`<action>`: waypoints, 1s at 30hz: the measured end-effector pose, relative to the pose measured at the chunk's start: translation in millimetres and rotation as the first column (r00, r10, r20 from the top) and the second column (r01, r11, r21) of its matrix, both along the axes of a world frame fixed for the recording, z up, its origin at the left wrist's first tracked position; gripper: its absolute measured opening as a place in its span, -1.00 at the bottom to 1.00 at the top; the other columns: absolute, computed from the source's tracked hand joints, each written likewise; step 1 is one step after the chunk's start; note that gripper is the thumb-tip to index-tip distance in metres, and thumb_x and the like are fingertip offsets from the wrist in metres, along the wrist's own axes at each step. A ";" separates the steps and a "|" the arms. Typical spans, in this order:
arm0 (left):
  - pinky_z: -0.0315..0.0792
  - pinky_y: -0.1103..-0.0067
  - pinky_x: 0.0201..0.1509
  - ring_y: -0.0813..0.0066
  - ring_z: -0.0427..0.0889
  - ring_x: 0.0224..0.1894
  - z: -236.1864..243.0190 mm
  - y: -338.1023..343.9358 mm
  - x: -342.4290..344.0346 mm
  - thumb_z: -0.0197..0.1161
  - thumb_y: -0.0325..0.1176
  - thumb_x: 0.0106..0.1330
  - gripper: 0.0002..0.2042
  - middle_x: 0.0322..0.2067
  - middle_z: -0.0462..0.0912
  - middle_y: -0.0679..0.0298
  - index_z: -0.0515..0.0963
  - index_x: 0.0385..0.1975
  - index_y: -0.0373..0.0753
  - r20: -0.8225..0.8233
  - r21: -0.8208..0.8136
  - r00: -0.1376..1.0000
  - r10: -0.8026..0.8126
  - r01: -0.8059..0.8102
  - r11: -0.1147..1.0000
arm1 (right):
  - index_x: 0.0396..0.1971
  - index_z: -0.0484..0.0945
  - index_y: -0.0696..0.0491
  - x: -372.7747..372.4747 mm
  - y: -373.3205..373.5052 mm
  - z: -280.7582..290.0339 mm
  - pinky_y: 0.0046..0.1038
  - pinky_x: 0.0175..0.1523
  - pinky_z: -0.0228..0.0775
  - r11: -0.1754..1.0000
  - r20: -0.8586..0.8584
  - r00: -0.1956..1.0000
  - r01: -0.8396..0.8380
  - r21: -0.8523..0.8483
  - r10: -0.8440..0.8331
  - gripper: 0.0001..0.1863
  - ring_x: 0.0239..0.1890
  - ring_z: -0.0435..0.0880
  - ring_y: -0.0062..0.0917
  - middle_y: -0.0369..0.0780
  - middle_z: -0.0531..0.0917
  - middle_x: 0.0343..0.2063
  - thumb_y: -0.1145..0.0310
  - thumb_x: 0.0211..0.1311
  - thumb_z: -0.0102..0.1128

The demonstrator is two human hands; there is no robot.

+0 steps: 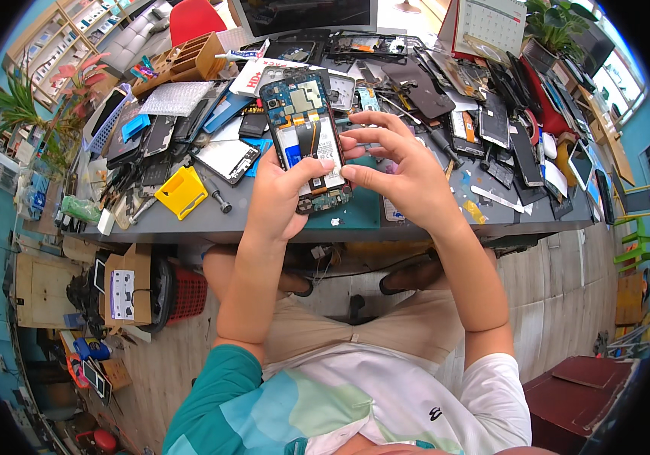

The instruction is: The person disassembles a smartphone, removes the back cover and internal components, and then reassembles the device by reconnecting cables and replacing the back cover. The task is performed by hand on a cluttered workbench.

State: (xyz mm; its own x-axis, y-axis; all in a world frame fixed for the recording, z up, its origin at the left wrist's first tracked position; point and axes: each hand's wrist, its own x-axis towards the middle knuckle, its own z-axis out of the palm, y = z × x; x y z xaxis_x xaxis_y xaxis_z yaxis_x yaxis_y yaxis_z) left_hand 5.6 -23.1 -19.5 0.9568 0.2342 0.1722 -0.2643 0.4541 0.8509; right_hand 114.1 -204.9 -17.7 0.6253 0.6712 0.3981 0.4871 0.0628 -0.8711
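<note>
My left hand grips an opened phone with its back off, showing a blue circuit board at the top, a white battery and flat cables; its thumb lies on the battery. My right hand is at the phone's right edge, fingers apart and curved, thumb tip and a fingertip at or very near the battery's side. Below the phone lies a teal mat. Left of it on the desk are a yellow plastic piece, a screwdriver and a white-backed phone part.
Piles of phones and parts cover the grey desk. A monitor, wooden organiser, calendar and plants stand behind or beside them. Below are a cardboard box, red basket and my legs.
</note>
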 end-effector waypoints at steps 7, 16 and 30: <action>0.79 0.19 0.19 -0.01 0.82 0.13 1.4 0.5 1.0 0.21 -0.64 0.34 -0.56 0.05 0.77 -0.14 0.49 0.24 -0.53 0.028 -0.064 0.999 0.015 -0.013 0.998 | 0.20 0.74 0.10 -8.1 -4.2 2.6 -0.27 0.49 0.33 0.999 0.075 0.997 -0.002 -0.033 0.004 -0.50 0.40 0.53 -0.36 -0.16 0.55 0.34 0.32 0.28 0.60; 0.78 0.23 0.19 0.09 0.83 0.11 2.2 0.8 0.0 0.29 -0.65 0.32 -0.54 0.01 0.78 -0.07 0.52 0.25 -0.45 0.024 -0.047 0.998 0.056 -0.055 0.997 | 0.16 0.73 0.10 -9.1 3.5 -5.7 -0.26 0.48 0.34 0.999 0.037 0.999 0.026 0.044 -0.027 -0.49 0.42 0.51 -0.30 -0.15 0.56 0.32 0.27 0.24 0.61; 0.80 0.32 0.10 0.18 0.85 0.05 -0.7 -4.5 -0.7 0.41 -0.67 0.34 -0.59 0.02 0.78 0.03 0.57 0.19 -0.44 0.026 -0.030 0.988 0.150 -0.149 0.988 | -0.11 0.82 0.04 -16.2 -1.9 -14.2 -0.22 0.54 0.25 0.992 -0.002 0.994 0.106 0.067 -0.106 -0.74 0.47 0.46 -0.30 -0.14 0.56 0.33 0.32 0.23 0.58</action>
State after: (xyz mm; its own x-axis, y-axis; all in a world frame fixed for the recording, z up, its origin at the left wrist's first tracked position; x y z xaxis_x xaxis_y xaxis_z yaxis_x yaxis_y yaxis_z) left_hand 4.9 -27.6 -20.2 0.9056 0.3793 0.1897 -0.3543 0.4310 0.8299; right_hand 97.9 -206.8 -31.9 0.6912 0.5726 0.4409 0.4953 0.0689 -0.8660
